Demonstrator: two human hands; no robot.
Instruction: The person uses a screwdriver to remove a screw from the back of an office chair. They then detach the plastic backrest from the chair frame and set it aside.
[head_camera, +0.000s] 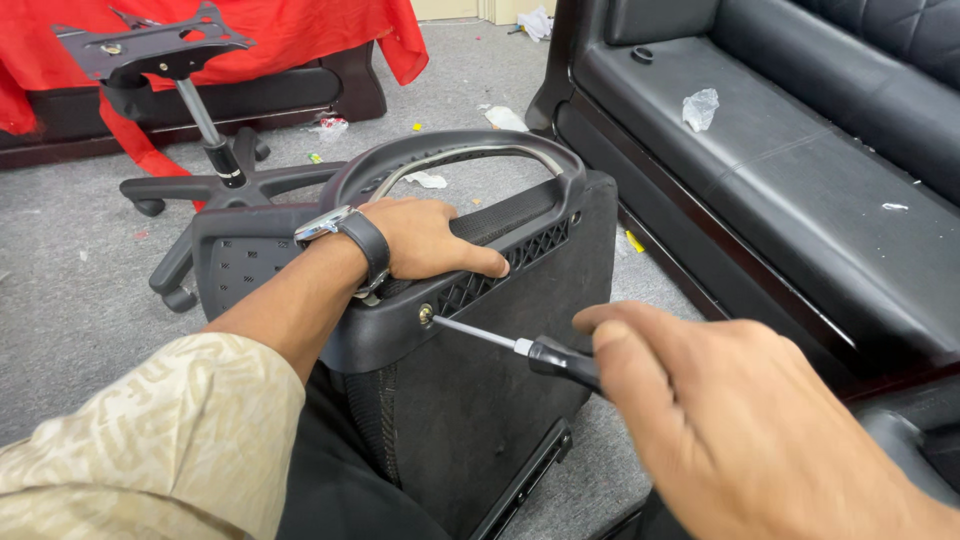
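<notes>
My left hand (425, 240), with a black-strapped watch on its wrist, lies flat on the top edge of a black office chair backrest (500, 370) and presses it down. My right hand (720, 410) grips a screwdriver (520, 347) with a black handle. Its thin metal shaft points left, and the tip sits in a screw (426, 315) on the plastic rim of the backrest. A curved black armrest loop (470, 155) rises behind my left hand.
A chair base (210, 165) with star legs, castors and a gas lift stands at the back left on grey carpet. A black leather sofa (780, 170) runs along the right with a crumpled wrapper on it. Red cloth (300, 30) covers furniture at the back.
</notes>
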